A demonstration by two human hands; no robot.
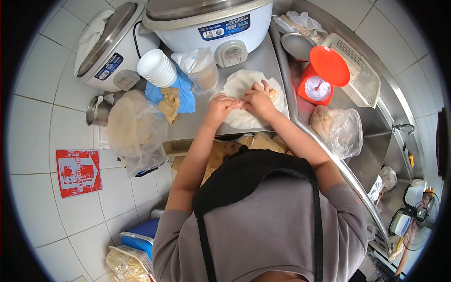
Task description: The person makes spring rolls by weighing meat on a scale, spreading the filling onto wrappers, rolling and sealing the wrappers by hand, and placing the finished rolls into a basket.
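Observation:
A thin, round, pale wrapper sheet (244,121) lies flat on the steel counter in front of me, its edge uneven. My left hand (222,108) rests over its left part, fingertips pressed together. Against them, my right hand (259,102) has its thumb and fingers bent, the two hands meeting near the middle of the sheet. Something small and pale is between the fingertips, too covered to make out. Beside the right fingers sits a bit of light brown food (272,94) on the sheet.
Behind the sheet stand a large rice cooker (235,28), a clear plastic bag (202,73) and stacked white cups (156,68) by a blue cloth (185,96). A bag of round sheets (134,122) hangs over the left edge. Right, a red scale (315,89) and bagged food (343,131) sit in the sink area.

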